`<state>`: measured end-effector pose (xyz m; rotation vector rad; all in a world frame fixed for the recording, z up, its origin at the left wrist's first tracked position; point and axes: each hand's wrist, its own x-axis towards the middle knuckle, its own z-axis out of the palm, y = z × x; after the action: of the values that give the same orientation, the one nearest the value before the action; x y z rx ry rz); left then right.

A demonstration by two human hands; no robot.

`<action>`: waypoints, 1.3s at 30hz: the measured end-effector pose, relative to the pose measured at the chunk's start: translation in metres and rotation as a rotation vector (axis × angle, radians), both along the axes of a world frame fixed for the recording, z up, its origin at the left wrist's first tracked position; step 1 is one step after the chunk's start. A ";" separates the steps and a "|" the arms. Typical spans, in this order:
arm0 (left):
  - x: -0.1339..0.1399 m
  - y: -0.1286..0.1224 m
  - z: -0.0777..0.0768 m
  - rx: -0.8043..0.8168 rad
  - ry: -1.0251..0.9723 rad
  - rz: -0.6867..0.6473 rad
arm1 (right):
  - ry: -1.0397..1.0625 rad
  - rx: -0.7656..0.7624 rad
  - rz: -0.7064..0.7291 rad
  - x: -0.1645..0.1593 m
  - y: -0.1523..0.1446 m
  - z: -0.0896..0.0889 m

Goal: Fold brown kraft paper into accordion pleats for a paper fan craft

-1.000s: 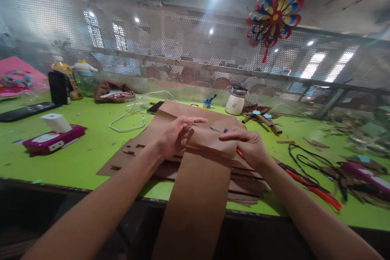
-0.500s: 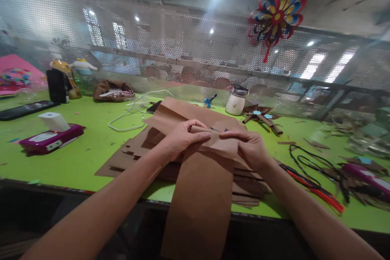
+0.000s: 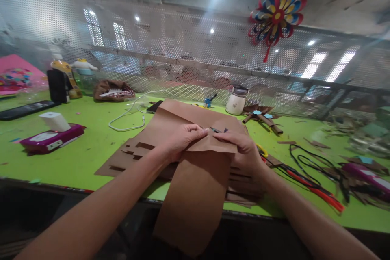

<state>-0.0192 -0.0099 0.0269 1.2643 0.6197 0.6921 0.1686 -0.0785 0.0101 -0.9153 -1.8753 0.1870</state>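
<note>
While the head view is the only one, it shows two hands on one brown paper strip (image 3: 195, 195), folded over at its upper end, its lower end hanging past the table edge. The left hand (image 3: 184, 139) pinches the fold, thumb against curled fingers; the right hand (image 3: 243, 148) is closed on the fold's other end, a thin dark tip (image 3: 215, 129) beside its fingers, whether gripped cannot be told. Slotted brown sheets (image 3: 117, 158) lie beneath, too overlapped to count. The green table (image 3: 94, 120), littered with scraps, carries two purple power strips (image 3: 50, 141), one white adapter (image 3: 55, 122) and one lidded white jar (image 3: 235, 103). A perforated partition (image 3: 170, 48) stands behind; one multicoloured flower ornament (image 3: 278, 16) hangs at upper right.
</note>
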 end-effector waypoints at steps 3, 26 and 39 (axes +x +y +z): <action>0.000 -0.001 0.000 -0.017 0.037 -0.061 | -0.014 -0.001 -0.010 -0.002 -0.004 0.000; -0.005 -0.009 0.011 0.091 0.070 -0.087 | 0.067 -0.225 0.179 0.013 -0.004 0.015; 0.000 -0.005 0.005 0.201 0.153 0.028 | 0.266 -0.497 -0.047 0.005 -0.003 0.015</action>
<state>-0.0188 -0.0152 0.0324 1.5074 0.7074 0.6985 0.1731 -0.0818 0.0253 -1.1994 -1.5810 0.7345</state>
